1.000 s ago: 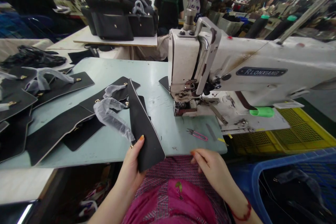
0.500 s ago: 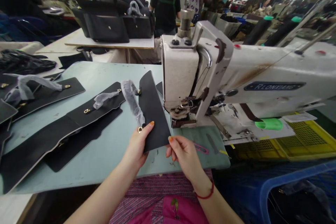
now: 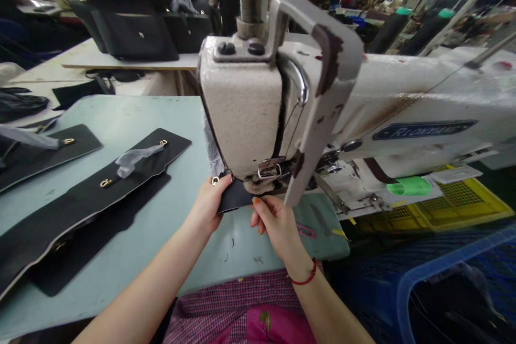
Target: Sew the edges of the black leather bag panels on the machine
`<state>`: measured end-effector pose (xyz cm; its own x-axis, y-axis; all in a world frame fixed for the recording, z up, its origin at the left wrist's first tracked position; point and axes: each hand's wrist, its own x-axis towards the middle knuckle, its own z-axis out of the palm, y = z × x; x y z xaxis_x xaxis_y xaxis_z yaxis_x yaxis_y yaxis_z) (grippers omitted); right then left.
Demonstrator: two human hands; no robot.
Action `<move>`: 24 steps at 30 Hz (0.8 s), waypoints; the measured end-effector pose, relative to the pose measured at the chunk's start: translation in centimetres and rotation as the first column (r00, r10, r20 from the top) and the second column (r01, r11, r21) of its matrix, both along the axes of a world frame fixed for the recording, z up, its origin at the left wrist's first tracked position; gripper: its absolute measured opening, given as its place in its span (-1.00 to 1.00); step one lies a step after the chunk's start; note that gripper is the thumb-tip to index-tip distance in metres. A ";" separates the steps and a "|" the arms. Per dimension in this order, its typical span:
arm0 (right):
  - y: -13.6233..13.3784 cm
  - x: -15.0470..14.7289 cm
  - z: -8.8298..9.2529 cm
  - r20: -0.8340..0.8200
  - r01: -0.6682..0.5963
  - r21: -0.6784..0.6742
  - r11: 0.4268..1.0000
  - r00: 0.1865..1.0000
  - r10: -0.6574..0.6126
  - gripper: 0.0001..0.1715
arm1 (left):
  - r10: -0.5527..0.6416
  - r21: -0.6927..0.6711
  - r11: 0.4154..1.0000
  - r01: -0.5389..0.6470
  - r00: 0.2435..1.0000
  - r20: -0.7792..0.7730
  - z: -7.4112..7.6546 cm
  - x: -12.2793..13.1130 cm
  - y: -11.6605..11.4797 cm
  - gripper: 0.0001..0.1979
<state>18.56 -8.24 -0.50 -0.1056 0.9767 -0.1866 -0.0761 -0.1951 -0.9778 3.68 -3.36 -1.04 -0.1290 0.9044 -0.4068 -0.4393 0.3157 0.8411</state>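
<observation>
Between both hands is a black leather bag panel (image 3: 236, 196), its near end tucked below the head of the white sewing machine (image 3: 242, 102). My left hand (image 3: 207, 201) grips the panel's left side, thumb on top beside a gold ring (image 3: 215, 180). The plastic-wrapped handle (image 3: 215, 153) on the panel shows partly behind the machine head. My right hand (image 3: 274, 220) pinches the panel's near right corner with thumb and curled fingers, close to the presser area. Most of the panel is hidden by the machine.
More black panels (image 3: 84, 199) with wrapped handles lie on the pale green table (image 3: 161, 247) at left. Pink thread snips (image 3: 305, 230) lie right of my right hand. A blue crate (image 3: 403, 290) and yellow basket (image 3: 470, 199) stand at right. Finished black bags (image 3: 141, 37) stand behind.
Both hands have carried the panel from in front of the machine to beneath its head. My view has moved closer to the machine, which now covers much of the panel.
</observation>
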 end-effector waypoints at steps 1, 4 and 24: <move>0.0 0.0 0.0 0.001 0.004 0.004 1.000 1.000 -0.004 -0.60 | -0.001 -0.004 1.000 0.001 1.000 0.001 -0.1 0.0 0.1 -0.58; 0.1 -0.1 0.2 0.019 0.009 0.019 1.000 1.000 -0.009 -0.59 | -0.016 -0.006 1.000 0.016 1.000 -0.003 -0.2 -0.3 0.1 -0.62; -1.2 -2.4 -1.6 -0.074 0.119 0.007 0.993 0.990 -0.118 -0.45 | -0.480 -0.128 0.874 0.468 0.873 -0.090 0.9 -4.4 0.0 -0.67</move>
<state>16.15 -9.48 -2.14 -0.0018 0.9853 -0.1711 -0.1693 -0.1689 -0.9710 -0.73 -3.38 -0.19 0.2534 0.8244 -0.5061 -0.1174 0.5455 0.8298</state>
